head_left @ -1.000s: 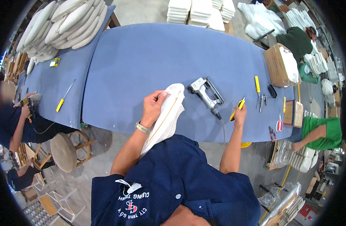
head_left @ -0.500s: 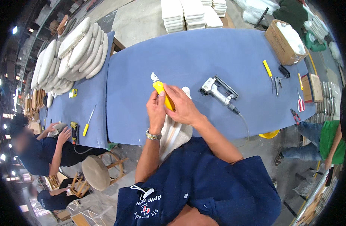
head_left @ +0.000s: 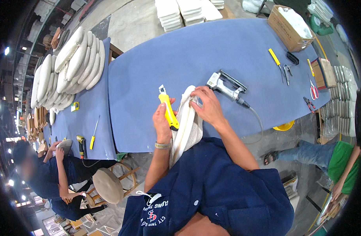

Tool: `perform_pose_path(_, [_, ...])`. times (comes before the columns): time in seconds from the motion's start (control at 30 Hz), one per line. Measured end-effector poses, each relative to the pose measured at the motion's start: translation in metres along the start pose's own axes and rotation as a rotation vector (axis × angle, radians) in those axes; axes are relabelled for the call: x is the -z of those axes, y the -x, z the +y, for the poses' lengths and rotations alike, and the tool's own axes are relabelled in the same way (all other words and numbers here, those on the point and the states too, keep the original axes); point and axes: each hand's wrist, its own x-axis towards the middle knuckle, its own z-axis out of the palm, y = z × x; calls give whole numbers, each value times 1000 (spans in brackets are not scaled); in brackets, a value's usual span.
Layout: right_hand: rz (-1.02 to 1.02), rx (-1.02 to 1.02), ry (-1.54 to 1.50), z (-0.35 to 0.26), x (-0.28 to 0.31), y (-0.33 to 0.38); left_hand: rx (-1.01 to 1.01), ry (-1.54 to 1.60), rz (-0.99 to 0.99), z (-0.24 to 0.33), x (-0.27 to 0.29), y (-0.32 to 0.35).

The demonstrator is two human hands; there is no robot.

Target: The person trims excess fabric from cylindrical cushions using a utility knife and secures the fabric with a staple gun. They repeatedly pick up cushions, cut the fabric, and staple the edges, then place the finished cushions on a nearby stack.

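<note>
My left hand (head_left: 161,128) is closed around a yellow utility knife (head_left: 168,112), its metal tip pointing away from me above the blue table. Beside it a pale fabric-covered cushion (head_left: 194,131) stands on edge against my body, with a light strip running along its side. The fingers of my right hand (head_left: 210,107) pinch the cushion near its far end. A silver staple gun (head_left: 232,91) lies on the table just past my right hand, its air hose trailing toward me.
On the right of the blue table (head_left: 149,63) lie a yellow-handled tool (head_left: 274,57), scissors (head_left: 313,92), pliers (head_left: 309,104) and a cardboard box (head_left: 288,29). Cushions (head_left: 78,59) are stacked at left, where a co-worker (head_left: 47,173) handles another piece. A person in green (head_left: 341,157) stands at right.
My right hand has left the knife and moved right onto the cushion. My left hand keeps the knife, now lower and more upright. More of the cushion shows.
</note>
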Motion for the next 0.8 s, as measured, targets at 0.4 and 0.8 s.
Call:
perform_pose_path(0.4, [128, -236, -373, 20, -18, -1, -438, -643, -209, 77, -40, 42])
perform_pose_path(0.8, [106, -291, -573, 36, -28, 4, -327, -1238, -223, 33, -39, 31])
